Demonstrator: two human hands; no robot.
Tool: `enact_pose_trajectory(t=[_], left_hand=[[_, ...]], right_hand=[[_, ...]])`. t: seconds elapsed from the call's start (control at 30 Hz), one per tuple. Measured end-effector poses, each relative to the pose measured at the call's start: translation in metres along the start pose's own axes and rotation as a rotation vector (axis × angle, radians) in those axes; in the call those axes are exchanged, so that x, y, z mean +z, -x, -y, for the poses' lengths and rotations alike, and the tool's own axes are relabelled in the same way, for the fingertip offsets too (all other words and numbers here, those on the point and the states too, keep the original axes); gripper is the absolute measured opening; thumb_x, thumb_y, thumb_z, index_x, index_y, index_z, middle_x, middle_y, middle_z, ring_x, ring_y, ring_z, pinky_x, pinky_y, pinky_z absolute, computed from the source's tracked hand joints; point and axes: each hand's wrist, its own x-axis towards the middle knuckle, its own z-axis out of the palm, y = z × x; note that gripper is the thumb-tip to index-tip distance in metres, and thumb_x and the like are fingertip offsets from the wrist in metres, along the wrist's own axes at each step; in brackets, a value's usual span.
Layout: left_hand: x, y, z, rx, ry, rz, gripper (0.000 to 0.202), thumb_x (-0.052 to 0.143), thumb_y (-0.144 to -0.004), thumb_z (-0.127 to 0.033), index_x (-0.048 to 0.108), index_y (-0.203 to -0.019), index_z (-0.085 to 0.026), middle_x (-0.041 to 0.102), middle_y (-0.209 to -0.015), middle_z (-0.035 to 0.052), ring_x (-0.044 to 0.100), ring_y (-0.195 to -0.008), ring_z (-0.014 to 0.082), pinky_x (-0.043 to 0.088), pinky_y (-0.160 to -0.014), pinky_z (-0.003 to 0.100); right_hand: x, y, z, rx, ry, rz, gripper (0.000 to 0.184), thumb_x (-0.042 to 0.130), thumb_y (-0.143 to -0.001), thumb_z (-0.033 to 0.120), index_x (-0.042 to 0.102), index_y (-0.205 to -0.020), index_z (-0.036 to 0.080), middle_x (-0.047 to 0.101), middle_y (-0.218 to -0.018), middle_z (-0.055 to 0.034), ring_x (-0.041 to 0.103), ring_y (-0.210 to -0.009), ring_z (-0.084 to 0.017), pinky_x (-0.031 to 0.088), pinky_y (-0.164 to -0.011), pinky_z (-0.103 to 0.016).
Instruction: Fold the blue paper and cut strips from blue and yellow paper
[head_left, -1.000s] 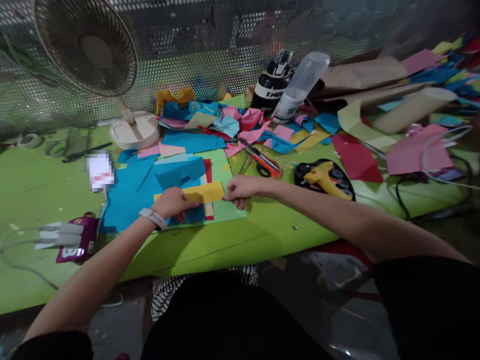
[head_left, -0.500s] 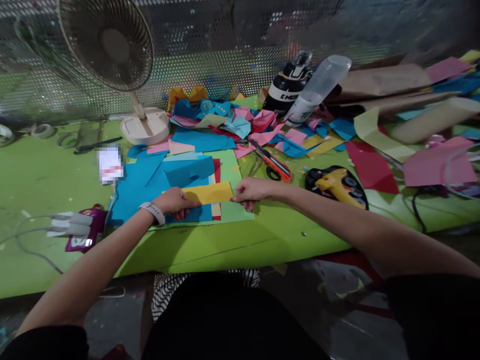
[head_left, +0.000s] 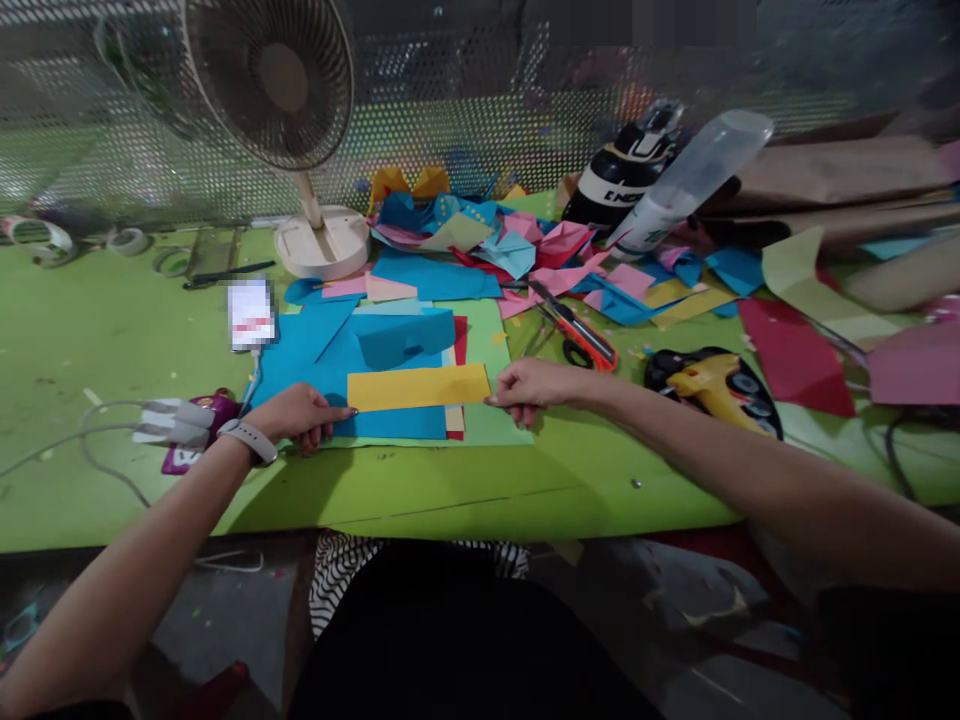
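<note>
A yellow paper strip stretches between my two hands, above blue paper sheets. At its lower left corner, my left hand pinches it with thumb and finger, the other fingers curled. The opposite end is pinched at its lower corner by my right hand. Beneath the blue sheets, edges of red paper and a light green sheet show. A curled blue piece lies just beyond the strip.
Beyond my right hand lie an orange utility knife and a yellow glue gun on a black base. Paper scraps, a bottle and a fan stand along the back. A phone with a cable lies left.
My left hand has slid left along the yellow strip to its left end, uncovering more of it. My right hand keeps its pinch. The view has shifted left.
</note>
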Motion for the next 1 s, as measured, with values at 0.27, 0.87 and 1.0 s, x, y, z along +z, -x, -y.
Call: enact_pose_trajectory(t=[0.27,0.87,1.0], left_hand=[[0.004,0.021,-0.001,0.047,-0.108,-0.348,0.052,0.054,-0.080,-0.064,0.059,-0.055,-0.018,0.063,-0.050,0.0054,0.061,-0.047,0.0176,0.047,-0.052,0.028],[0.102,-0.020,-0.032,0.980,-0.851,-0.499,0.087,0.032,-0.089,-0.070,0.009,-0.152,-0.015,0.022,-0.157,0.0123,0.016,-0.146,0.0252,0.007,-0.119,0.047],[0.102,-0.021,-0.032,0.997,-0.874,-0.531,0.089,0.032,-0.089,-0.069,0.002,-0.153,-0.016,0.023,-0.157,0.0120,0.019,-0.145,0.0256,0.010,-0.119,0.047]], right_hand=[[0.000,0.003,0.003,0.001,-0.013,-0.004,0.044,0.079,-0.067,0.050,0.052,-0.059,0.017,0.064,-0.052,-0.0009,0.062,-0.046,-0.011,0.047,-0.047,-0.021],[0.020,-0.003,0.037,-0.093,0.023,-0.024,0.039,0.067,-0.081,0.042,0.054,-0.055,0.015,0.061,-0.046,-0.0002,0.058,-0.041,-0.010,0.049,-0.048,-0.021],[0.025,-0.013,0.038,-0.078,-0.004,0.025,0.039,0.066,-0.083,0.041,0.054,-0.055,0.015,0.058,-0.043,0.0005,0.057,-0.040,-0.010,0.050,-0.050,-0.022]])
